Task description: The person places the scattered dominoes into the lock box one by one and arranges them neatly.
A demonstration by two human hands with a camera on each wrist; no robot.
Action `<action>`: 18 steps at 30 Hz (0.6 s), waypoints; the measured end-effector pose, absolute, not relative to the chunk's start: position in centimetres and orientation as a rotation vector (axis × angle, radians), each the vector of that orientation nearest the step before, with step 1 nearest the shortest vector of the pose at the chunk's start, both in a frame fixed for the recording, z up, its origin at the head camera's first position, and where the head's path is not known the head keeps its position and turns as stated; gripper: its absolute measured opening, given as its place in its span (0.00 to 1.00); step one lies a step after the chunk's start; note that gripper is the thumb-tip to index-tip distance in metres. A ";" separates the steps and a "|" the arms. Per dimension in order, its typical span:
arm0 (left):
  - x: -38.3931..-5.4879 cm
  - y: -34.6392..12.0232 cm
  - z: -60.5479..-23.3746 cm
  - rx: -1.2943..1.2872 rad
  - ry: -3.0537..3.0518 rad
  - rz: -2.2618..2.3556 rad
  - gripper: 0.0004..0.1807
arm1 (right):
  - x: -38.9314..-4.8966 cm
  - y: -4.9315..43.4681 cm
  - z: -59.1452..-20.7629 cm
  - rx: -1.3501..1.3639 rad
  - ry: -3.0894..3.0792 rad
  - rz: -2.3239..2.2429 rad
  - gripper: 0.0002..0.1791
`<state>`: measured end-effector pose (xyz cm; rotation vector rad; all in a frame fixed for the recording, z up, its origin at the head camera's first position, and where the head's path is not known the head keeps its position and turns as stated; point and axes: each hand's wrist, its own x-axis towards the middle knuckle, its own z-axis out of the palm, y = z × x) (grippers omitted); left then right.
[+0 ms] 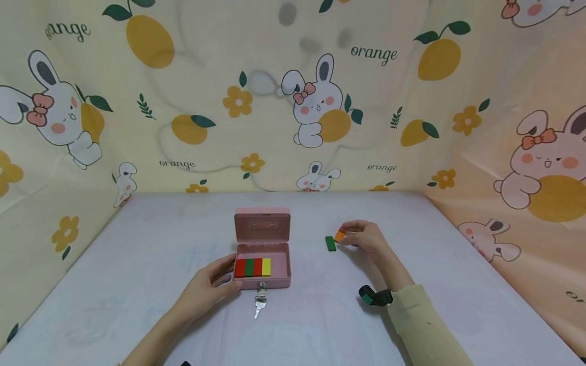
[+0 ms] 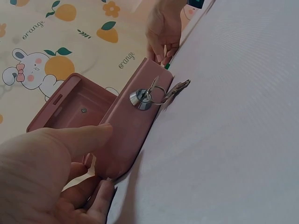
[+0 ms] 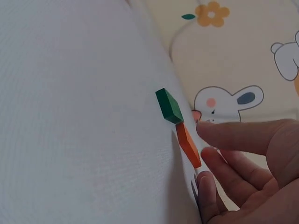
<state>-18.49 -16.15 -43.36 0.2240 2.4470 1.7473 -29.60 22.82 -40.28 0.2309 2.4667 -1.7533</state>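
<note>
A pink metal cash box stands on the table with its lid raised. Inside lies a row of red, green and yellow blocks. My left hand grips the box's left front corner, thumb on the front face and fingers along the side. A key hangs from the front lock. To the right of the box, a green block and an orange block lie end to end. My right hand is at the orange block, thumb and fingers spread loosely beside it.
A white cloth covers the table. Behind and at both sides hangs a printed curtain with rabbits and oranges. A dark device is strapped to the right wrist, by the cream sleeve.
</note>
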 end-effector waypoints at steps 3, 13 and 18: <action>-18.5 -16.1 -43.3 0.213 2.445 1.748 0.44 | -29.6 22.8 -40.2 0.241 2.480 -1.745 0.27; -18.4 -16.1 -43.1 0.230 2.445 1.759 0.43 | -29.7 22.5 -40.4 0.195 2.464 -1.735 0.29; -18.4 -16.1 -43.2 0.238 2.452 1.756 0.42 | -29.6 22.5 -40.5 0.169 2.480 -1.717 0.29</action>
